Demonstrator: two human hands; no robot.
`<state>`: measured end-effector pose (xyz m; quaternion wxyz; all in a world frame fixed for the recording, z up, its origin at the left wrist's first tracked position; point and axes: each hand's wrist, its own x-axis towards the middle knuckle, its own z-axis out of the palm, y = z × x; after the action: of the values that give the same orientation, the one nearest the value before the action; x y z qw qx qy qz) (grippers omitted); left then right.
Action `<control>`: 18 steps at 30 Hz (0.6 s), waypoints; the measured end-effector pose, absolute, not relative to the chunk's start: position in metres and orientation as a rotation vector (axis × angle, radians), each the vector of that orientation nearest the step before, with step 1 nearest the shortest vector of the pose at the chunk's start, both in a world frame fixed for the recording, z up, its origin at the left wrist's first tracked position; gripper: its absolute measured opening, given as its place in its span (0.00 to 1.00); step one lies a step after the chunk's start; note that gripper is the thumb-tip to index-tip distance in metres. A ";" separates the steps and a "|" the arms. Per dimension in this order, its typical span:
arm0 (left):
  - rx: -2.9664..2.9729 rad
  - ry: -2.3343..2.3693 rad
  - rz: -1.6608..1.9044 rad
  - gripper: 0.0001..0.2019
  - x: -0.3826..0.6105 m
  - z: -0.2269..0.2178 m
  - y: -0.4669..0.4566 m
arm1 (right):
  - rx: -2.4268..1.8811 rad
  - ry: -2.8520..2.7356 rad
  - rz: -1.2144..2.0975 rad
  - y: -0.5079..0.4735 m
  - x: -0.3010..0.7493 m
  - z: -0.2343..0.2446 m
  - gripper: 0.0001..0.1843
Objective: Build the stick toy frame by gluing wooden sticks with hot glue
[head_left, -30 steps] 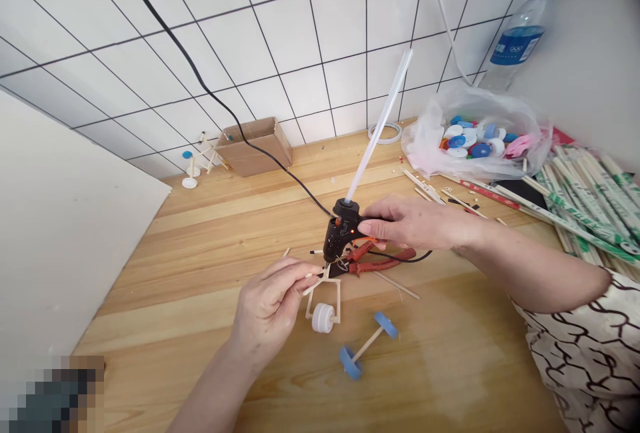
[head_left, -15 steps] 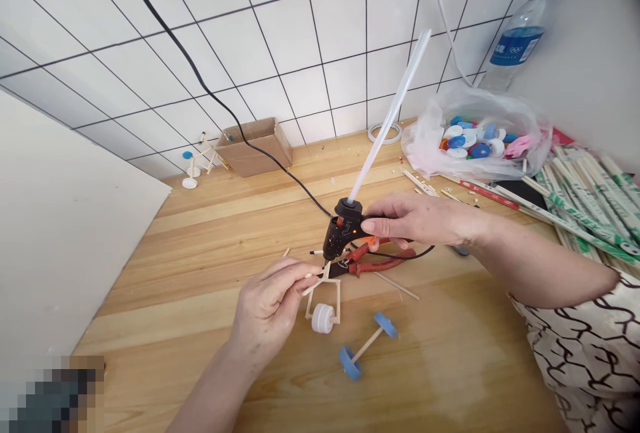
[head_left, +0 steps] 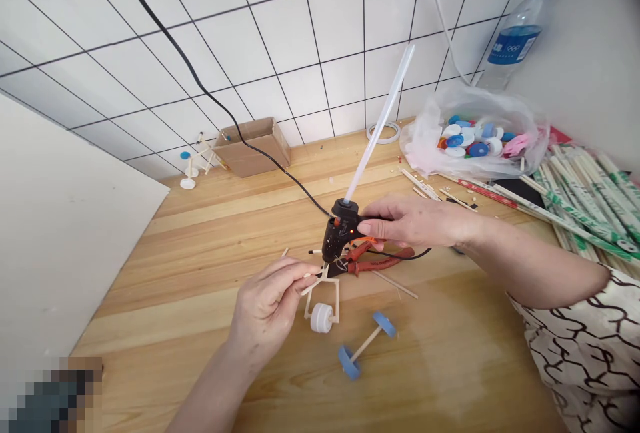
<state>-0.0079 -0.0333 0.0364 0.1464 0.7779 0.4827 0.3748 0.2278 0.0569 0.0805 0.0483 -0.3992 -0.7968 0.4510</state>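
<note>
My right hand (head_left: 407,221) is wrapped round the handle of a black glue gun (head_left: 336,236), whose lit orange light shows. A long clear glue stick (head_left: 381,123) sticks up out of its back. The nozzle points down at a joint of a small wooden stick frame (head_left: 337,300). Between thumb and fingers, my left hand (head_left: 273,296) pinches this frame by a stick. White bottle caps (head_left: 321,318) form a wheel at its lower end. Red-handled pliers (head_left: 383,261) lie behind the frame. Nearer me rests a wooden axle (head_left: 367,344) with a blue cap on each end.
A plastic bag of bottle caps (head_left: 475,140) and wrapped chopsticks (head_left: 590,193) lie on the right. At the back are a cardboard box (head_left: 255,150), a tape roll (head_left: 383,132) and a small stick model (head_left: 193,170). A black cord (head_left: 200,80) runs down to the glue gun.
The glue stick has tilted and sunk slightly, and the orange trigger shows less beneath my right fingers. My left hand keeps its pinch on the frame. The whole view has shifted very slightly.
</note>
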 end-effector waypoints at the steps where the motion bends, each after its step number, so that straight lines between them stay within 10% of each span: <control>1: 2.241 1.386 1.080 0.09 -0.008 0.036 -0.033 | -1.219 -2.429 1.372 0.057 0.227 0.081 0.19; 18: 2.257 1.357 1.088 0.09 -0.007 0.038 -0.033 | -1.245 -2.454 1.321 0.056 0.225 0.081 0.19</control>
<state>-0.0067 -0.0329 0.0383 0.1458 0.7836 0.4711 0.3778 0.2248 0.0564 0.0807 0.0447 -0.4076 -0.8031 0.4324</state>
